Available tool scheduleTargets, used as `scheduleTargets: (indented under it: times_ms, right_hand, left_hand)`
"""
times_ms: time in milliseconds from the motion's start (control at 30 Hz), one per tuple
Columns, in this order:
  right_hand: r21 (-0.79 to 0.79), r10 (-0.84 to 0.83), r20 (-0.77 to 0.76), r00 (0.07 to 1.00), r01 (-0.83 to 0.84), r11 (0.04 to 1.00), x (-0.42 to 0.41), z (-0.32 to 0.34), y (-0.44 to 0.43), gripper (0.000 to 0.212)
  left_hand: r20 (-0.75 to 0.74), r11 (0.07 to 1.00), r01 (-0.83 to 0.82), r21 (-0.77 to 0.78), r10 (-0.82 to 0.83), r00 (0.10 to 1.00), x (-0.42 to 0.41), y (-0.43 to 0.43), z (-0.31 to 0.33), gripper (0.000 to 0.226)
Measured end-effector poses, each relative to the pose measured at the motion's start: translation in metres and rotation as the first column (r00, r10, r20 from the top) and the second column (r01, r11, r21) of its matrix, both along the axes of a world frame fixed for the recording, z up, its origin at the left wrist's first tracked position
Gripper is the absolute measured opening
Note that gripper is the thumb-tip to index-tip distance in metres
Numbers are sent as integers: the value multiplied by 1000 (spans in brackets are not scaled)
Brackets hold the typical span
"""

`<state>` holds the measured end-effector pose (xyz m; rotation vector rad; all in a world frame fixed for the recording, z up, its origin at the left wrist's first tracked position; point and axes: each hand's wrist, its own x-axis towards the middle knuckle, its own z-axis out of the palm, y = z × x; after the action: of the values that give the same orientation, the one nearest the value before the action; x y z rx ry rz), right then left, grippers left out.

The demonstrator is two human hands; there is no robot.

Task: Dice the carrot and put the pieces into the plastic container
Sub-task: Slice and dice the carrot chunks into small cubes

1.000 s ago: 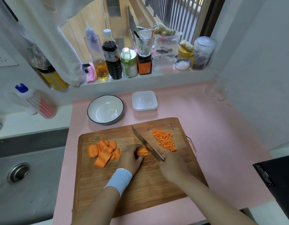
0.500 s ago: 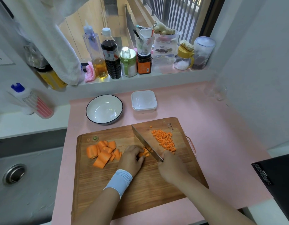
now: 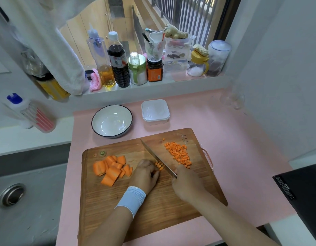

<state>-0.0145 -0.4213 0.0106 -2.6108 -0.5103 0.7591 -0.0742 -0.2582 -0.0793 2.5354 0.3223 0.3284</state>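
Observation:
On the wooden cutting board (image 3: pixel 153 201) my left hand (image 3: pixel 144 174), with a pale wristband, holds down a small bundle of carrot strips (image 3: pixel 159 165) with curled fingers. My right hand (image 3: pixel 186 185) grips the handle of a knife (image 3: pixel 156 158), whose blade lies right against the strips. A heap of diced carrot (image 3: pixel 179 154) sits on the board to the right of the blade. Larger carrot slabs (image 3: pixel 112 167) lie on the board's left part. The white plastic container (image 3: pixel 155 111) stands open and empty behind the board.
A white bowl with a dark rim (image 3: pixel 112 120) stands left of the container. Bottles and jars (image 3: pixel 118 63) line the window sill. A sink (image 3: pixel 20 192) lies to the left, a black appliance (image 3: pixel 303 190) at the right edge. A glass (image 3: pixel 232 99) stands by the right wall.
The knife blade has worked leftward along the carrot strips, and the visible bundle under my left hand has grown shorter. My left hand has drawn back slightly.

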Motion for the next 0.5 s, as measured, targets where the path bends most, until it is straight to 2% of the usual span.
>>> scheduleTargets:
  times_ms: [100, 333, 500]
  right_hand:
    - [-9, 32, 27, 999, -32, 999, -1, 4, -1, 7]
    - [-54, 137, 181, 974, -129, 990, -11, 18, -3, 10]
    - [-65, 159, 187, 969, -149, 987, -20, 21, -2, 14]
  left_hand:
    - [-15, 999, -36, -9, 36, 999, -1, -2, 0, 6]
    - [-50, 999, -48, -6, 48, 998, 1, -2, 3, 6]
    - [-79, 998, -55, 16, 56, 995, 0, -5, 8, 10]
